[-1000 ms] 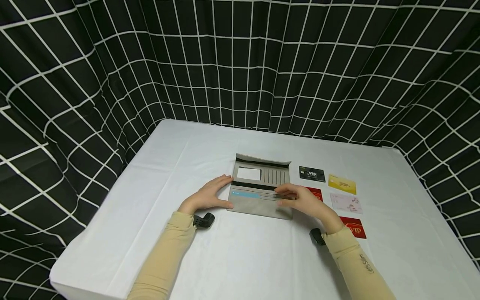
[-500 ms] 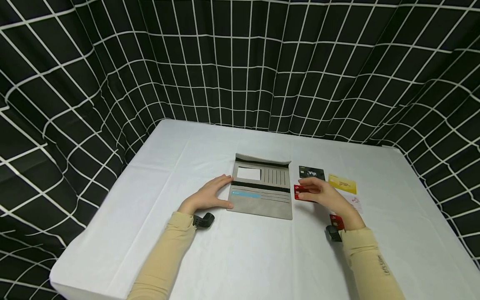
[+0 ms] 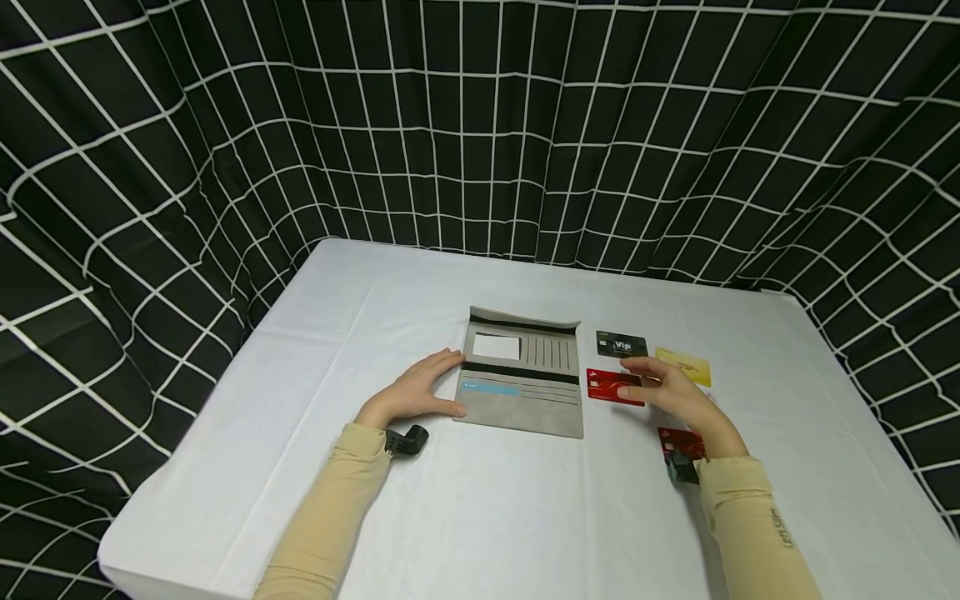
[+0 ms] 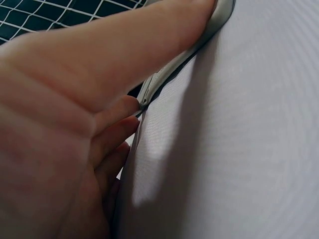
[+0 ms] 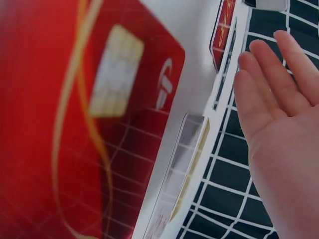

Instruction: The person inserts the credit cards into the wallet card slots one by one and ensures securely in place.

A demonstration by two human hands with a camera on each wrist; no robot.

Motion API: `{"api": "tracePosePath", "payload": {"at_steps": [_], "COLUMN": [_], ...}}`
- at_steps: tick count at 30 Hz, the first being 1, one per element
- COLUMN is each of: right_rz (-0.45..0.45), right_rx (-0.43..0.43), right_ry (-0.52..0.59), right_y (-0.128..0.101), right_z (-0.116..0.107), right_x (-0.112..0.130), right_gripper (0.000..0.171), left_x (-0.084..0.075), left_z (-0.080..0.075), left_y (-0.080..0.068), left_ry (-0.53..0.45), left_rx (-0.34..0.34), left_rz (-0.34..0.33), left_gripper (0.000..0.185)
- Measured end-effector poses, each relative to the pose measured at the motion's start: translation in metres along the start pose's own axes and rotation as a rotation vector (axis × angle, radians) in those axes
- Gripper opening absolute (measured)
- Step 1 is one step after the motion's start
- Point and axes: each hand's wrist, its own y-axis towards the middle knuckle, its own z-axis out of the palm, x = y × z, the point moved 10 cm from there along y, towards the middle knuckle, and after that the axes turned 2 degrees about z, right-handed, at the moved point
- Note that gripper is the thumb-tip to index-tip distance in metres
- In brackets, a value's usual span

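Note:
A grey wallet (image 3: pixel 517 418) lies unfolded on the white table, with a blue card (image 3: pixel 490 389) in a lower slot and a white insert (image 3: pixel 496 347) in its window. My left hand (image 3: pixel 416 392) rests at the wallet's left side; in the left wrist view its thumb (image 4: pixel 164 35) and fingertips meet the wallet's edge. My right hand (image 3: pixel 675 398) reaches over the right end of a red card (image 3: pixel 604 383), thumb and fingers spread apart. Whether a fingertip touches that card is hard to tell. In the right wrist view the right hand (image 5: pixel 284 114) holds nothing.
A black Vip card (image 3: pixel 621 344) lies behind the red one. A yellow card (image 3: pixel 690 367) is to its right, and a pink card is mostly hidden under the right hand. Nearer lies a second red card (image 3: pixel 678 440), partly covered by the right wrist camera (image 3: pixel 682 468).
My right hand has moved right from over the wallet's slots to the red card, then slightly farther toward that card's right end. My left hand and the wallet stay put.

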Motion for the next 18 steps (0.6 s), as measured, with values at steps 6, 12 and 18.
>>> {"api": "tracePosePath", "payload": {"at_steps": [6, 12, 18], "right_rz": [0.015, -0.009, -0.010], "right_rx": [0.001, -0.009, -0.010], "right_ry": [-0.036, -0.043, -0.052], "right_y": [-0.001, 0.001, 0.002], "right_z": [-0.003, -0.004, -0.005], "right_x": [-0.006, -0.009, -0.012], "right_gripper": [0.068, 0.072, 0.074], "left_x": [-0.002, 0.000, 0.001], "left_z": [0.000, 0.000, 0.001], "left_y": [0.000, 0.001, 0.001], "left_ry": [0.009, 0.016, 0.015], "left_rx": [0.002, -0.004, -0.005], "left_rz": [0.011, 0.009, 0.011], "left_gripper": [0.091, 0.091, 0.091]}}
